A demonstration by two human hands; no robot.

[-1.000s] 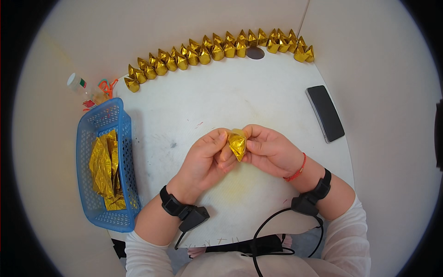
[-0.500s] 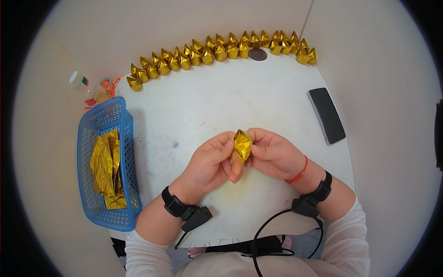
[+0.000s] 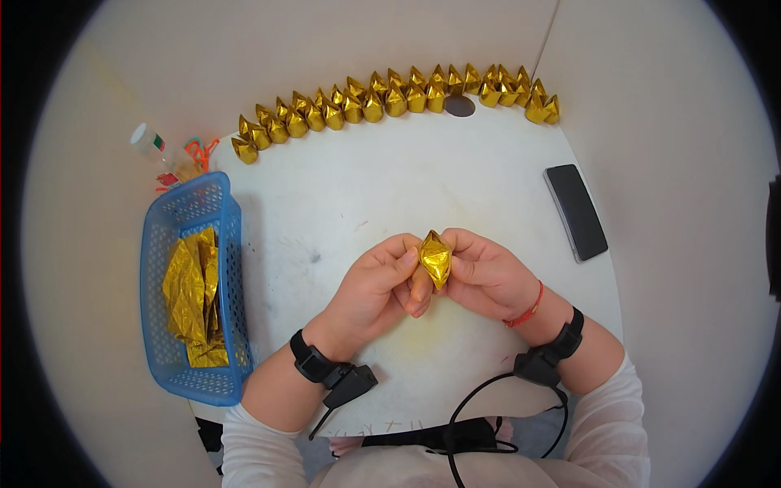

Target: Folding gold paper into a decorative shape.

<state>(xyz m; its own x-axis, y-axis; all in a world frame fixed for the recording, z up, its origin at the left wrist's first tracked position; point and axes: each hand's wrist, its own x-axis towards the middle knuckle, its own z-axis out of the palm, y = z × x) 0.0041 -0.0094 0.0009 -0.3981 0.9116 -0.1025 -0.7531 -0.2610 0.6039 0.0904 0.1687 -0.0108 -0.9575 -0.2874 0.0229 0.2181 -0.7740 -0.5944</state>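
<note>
Between my two hands, above the middle of the white table, is a folded gold foil paper ingot with pointed ends, one end away from me and one towards me. My left hand is closed on its left side, thumb near the edge and fingers partly beneath. My right hand pinches the right side with thumb and fingers. The ingot's underside is hidden. Along the far edge stands a curved double row of similar gold paper ingots.
At left stands a blue perforated basket holding crumpled gold foil sheets. Behind it are a white-capped clear bottle and orange-handled scissors. A black phone lies at right. A dark round disc sits by the ingot row.
The ingot has turned slightly in my fingers, showing more of its upper face, and has shifted a little to the right. The whole view has moved slightly.
</note>
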